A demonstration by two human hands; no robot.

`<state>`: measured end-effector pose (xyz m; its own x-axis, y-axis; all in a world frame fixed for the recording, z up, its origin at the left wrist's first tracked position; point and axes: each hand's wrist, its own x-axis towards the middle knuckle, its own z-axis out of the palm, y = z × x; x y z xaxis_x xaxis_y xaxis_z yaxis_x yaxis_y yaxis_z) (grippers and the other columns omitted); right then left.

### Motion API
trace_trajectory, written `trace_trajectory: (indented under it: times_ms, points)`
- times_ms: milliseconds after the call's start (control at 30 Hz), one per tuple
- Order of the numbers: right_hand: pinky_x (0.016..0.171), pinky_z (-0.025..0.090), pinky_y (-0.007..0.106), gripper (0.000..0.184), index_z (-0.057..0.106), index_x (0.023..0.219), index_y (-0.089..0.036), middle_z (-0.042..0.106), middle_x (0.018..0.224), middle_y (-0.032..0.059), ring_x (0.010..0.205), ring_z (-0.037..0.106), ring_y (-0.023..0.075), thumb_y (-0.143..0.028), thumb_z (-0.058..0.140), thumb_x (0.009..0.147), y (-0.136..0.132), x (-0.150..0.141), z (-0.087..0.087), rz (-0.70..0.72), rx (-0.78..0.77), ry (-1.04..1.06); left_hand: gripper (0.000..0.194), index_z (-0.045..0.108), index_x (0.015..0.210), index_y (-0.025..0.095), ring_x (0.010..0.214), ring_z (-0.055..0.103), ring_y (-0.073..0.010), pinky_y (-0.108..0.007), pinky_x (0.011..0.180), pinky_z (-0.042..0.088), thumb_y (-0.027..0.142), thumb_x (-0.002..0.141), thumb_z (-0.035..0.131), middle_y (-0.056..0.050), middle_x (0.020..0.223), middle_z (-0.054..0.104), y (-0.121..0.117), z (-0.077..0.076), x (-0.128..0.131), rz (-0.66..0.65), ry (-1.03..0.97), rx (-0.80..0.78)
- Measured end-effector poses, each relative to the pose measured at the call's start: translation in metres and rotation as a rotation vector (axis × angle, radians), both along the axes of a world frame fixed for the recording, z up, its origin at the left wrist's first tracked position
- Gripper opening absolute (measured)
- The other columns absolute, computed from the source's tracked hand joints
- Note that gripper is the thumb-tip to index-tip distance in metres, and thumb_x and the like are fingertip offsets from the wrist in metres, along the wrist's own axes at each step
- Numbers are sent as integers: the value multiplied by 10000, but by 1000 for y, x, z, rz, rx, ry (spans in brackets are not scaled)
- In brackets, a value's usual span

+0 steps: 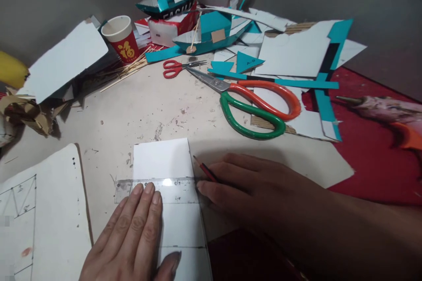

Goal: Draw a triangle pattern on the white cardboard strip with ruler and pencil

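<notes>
A white card strip [165,160] lies in front of me with a clear plastic ruler [178,186] laid across it. My left hand [132,237] lies flat on the ruler and the card, fingers stretched out, pressing them down. My right hand [253,186] is closed around a red and black pencil [205,169], whose tip rests at the ruler's right end beside the card's edge. A pencil line crosses the card lower down.
Large scissors with orange and green handles [260,107] and small red scissors [176,68] lie beyond the card. Behind them are teal and white card offcuts [296,52], card boats [204,37], a red paper cup [121,37], wooden sticks [127,72]. A glue gun [389,112] lies right; a drawn sheet [39,219] left.
</notes>
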<state>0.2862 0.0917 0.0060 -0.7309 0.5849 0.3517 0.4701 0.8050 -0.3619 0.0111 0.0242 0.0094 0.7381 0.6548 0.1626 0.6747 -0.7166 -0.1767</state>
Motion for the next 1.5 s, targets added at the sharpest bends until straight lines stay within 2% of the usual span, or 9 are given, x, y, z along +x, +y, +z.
trace_trajectory:
  times_ms: [167, 400, 533, 667, 800, 933, 1100, 1233, 1500]
  points:
    - [713, 505, 335, 230, 668, 1052, -174, 698, 1019, 119, 808, 606, 213, -169, 469, 935, 0, 1, 0, 18, -59, -10, 653, 518, 1357, -34, 1399, 418, -329, -397, 1198, 269, 380, 862, 620, -218, 1408, 562, 1, 3, 5, 5, -26, -2]
    - [757, 531, 292, 233, 622, 1144, -174, 703, 1016, 100, 889, 651, 182, -133, 483, 962, 0, 4, 12, 34, -322, 85, 547, 565, 1302, -32, 1271, 564, -355, -452, 938, 563, 322, 885, 564, -228, 1352, 605, -1, 8, 11, 19, -48, 23]
    - [772, 550, 262, 307, 605, 1200, -223, 727, 1063, 76, 932, 683, 166, -93, 479, 952, -6, 10, 27, -59, -337, 186, 567, 536, 1334, -31, 1290, 546, -364, -472, 936, 571, 338, 903, 547, -237, 1381, 576, -4, 6, 11, 37, -50, 16]
    - [712, 558, 243, 211, 669, 1131, -267, 751, 1029, 19, 867, 708, 161, -251, 542, 964, -8, 8, 48, -204, -344, 219, 577, 506, 1371, -17, 1330, 501, -372, -483, 974, 546, 336, 915, 529, -238, 1434, 525, -6, 1, 9, 52, -50, -2]
    - [699, 539, 263, 234, 721, 948, -221, 732, 871, 37, 775, 679, 157, -272, 494, 968, 3, -13, 58, -173, -405, 249, 596, 475, 1398, -11, 1350, 478, -367, -480, 1001, 524, 337, 915, 510, -239, 1463, 489, -8, -2, 9, 68, -49, -17]
    - [535, 481, 217, 187, 679, 862, -178, 667, 687, 15, 589, 593, 115, -272, 529, 920, 17, -46, 46, -226, -776, 459, 617, 452, 1411, -18, 1368, 453, -371, -481, 1028, 494, 367, 931, 502, -244, 1472, 476, -10, -3, 10, 84, -65, -42]
    - [519, 469, 182, 113, 628, 809, -164, 623, 613, -5, 547, 561, 87, -258, 597, 864, 29, -78, 27, -257, -1180, 583, 613, 440, 1422, -12, 1379, 440, -363, -459, 1063, 448, 367, 943, 494, -246, 1475, 475, -10, -3, 11, 104, -99, -50]
    - [488, 468, 171, 118, 620, 780, -163, 621, 606, -7, 514, 547, 76, -269, 634, 829, 32, -86, 17, -263, -1242, 656, 616, 458, 1396, -38, 1340, 487, -372, -457, 1023, 473, 383, 947, 491, -266, 1436, 511, -9, -2, 11, 89, -88, -38]
    - [382, 479, 198, 193, 592, 746, -174, 619, 637, -2, 482, 573, 104, -341, 605, 842, 45, -79, 7, -358, -1156, 939, 583, 546, 1331, -17, 1267, 564, -356, -434, 1031, 420, 406, 934, 487, -242, 1387, 571, -4, -5, 10, 37, -67, 60]
